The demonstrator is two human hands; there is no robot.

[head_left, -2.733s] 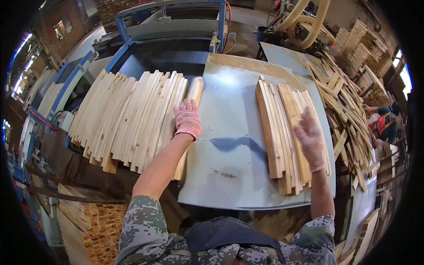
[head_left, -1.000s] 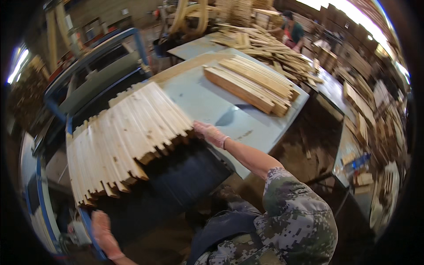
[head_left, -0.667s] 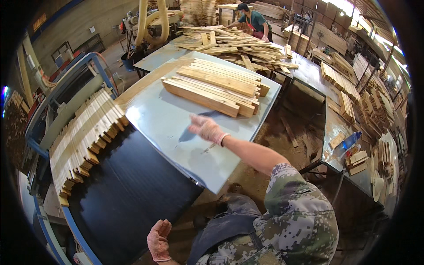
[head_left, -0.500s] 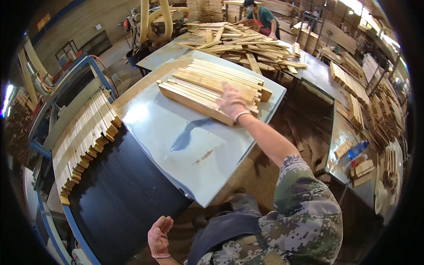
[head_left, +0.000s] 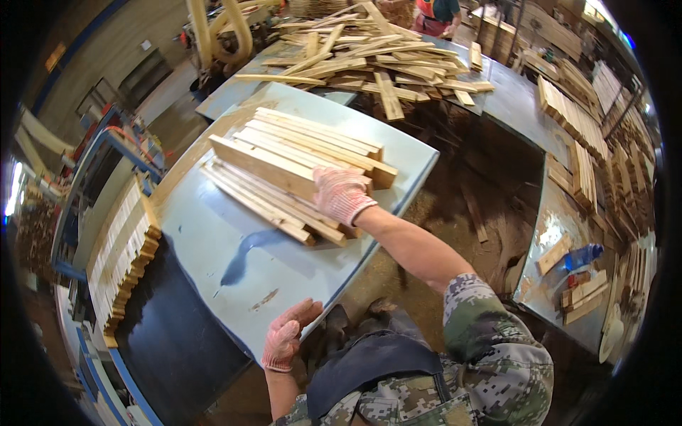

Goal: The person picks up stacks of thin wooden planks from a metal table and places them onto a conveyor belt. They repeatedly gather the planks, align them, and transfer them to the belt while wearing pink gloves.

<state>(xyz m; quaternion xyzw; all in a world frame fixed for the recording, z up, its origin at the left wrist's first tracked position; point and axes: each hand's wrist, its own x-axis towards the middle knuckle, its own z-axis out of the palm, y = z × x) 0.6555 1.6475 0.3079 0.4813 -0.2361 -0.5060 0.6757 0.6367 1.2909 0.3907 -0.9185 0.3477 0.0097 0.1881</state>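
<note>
A row of pale wooden strips (head_left: 312, 135) lies on the light blue metal table (head_left: 284, 277). My right hand (head_left: 341, 193), in a pinkish knitted glove, is closed round the near right end of a wooden board (head_left: 263, 167) standing on edge. In front of that board, several thinner strips (head_left: 263, 206) lie side by side, leaning and slightly uneven at their ends. My left hand (head_left: 288, 334), gloved alike, hovers by the table's near edge with fingers stretched and nothing in it. The right palm and the fingers' far side are hidden.
Left of the table, a dark conveyor belt (head_left: 177, 319) carries a staggered row of strips (head_left: 128, 255) beside a blue-framed machine (head_left: 106, 142). A loose heap of boards (head_left: 383, 64) covers a far table, with a person (head_left: 433, 18) behind. At right, a bench holds a blue bottle (head_left: 584, 255).
My right hand has drawn nearer and left, now gripping a board tipped on edge. The front strips have spread toward me. My left hand has risen toward the table edge.
</note>
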